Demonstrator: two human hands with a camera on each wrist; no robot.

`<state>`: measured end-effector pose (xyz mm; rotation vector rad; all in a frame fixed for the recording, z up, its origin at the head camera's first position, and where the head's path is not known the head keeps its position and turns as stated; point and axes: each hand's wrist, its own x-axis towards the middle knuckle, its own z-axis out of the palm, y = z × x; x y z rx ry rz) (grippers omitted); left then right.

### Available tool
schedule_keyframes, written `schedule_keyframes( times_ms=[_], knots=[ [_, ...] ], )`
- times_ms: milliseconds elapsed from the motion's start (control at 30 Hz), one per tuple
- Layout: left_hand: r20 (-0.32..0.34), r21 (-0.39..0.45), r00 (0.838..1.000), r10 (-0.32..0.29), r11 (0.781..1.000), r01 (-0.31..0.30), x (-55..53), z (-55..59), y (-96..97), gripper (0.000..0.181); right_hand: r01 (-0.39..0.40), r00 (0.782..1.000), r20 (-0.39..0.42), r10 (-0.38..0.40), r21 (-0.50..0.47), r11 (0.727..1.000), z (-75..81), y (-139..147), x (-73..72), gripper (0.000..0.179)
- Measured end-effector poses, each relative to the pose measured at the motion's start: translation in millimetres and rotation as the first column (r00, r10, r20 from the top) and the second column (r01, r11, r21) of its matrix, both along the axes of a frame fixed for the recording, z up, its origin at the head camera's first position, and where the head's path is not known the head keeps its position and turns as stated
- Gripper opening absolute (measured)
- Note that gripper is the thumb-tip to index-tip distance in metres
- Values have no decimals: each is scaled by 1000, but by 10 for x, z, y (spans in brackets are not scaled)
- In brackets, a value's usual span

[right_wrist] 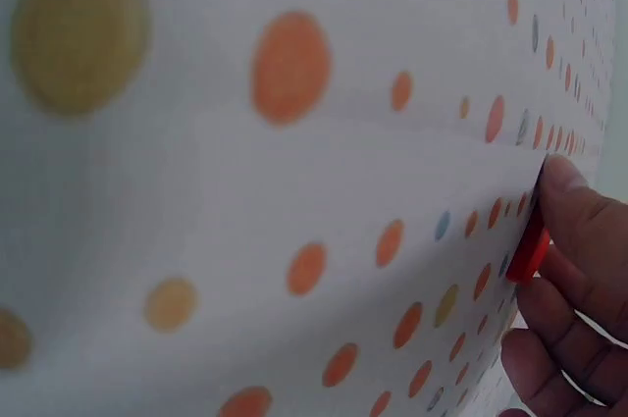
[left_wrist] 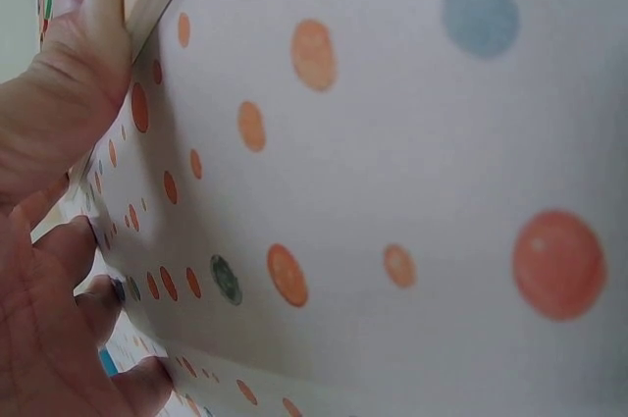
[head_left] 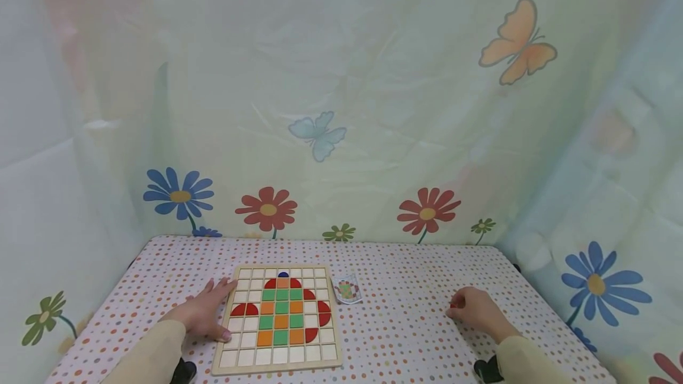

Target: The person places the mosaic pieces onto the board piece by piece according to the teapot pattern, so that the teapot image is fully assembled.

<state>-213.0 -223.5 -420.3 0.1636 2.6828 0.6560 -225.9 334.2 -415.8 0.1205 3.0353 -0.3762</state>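
A wooden grid board (head_left: 276, 368) lies at the left of the table, with green and orange squares and red rounded pieces in its cells. My left hand (head_left: 204, 310) rests at the board's left edge, fingers spread and thumb on the frame; in the left wrist view its thumb (left_wrist: 88, 54) touches the wooden rim. Well to the right of the board, my right hand (head_left: 476, 311) pinches a red piece (right_wrist: 531, 243) between thumb and fingers, low over the tablecloth. Most of that piece is hidden in the head view.
A small patterned card (head_left: 347, 289) lies by the board's right edge. One dark blue piece (head_left: 283, 275) sits in the board's top row. The dotted tablecloth (head_left: 395, 325) covers the table, and a flowered curtain (head_left: 363, 64) hangs behind and at both sides.
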Motion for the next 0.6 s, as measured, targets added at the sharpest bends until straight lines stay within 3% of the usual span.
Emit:
schedule_keyframes(
  times_ms=[433, 600],
  knots=[
    [-5, 4, 1000, -20, 1000, 20, -23, -11, -17, 110, 12, 1000, 22, -12, -17, 1000, 56, -18, 9, 17],
    [6, 24, 1000, -5, 1000, 4, -140, -187, -86, 117, -7, 1000, -16, 6, -30, 1000, 62, 28, 34, 16]
  ],
)
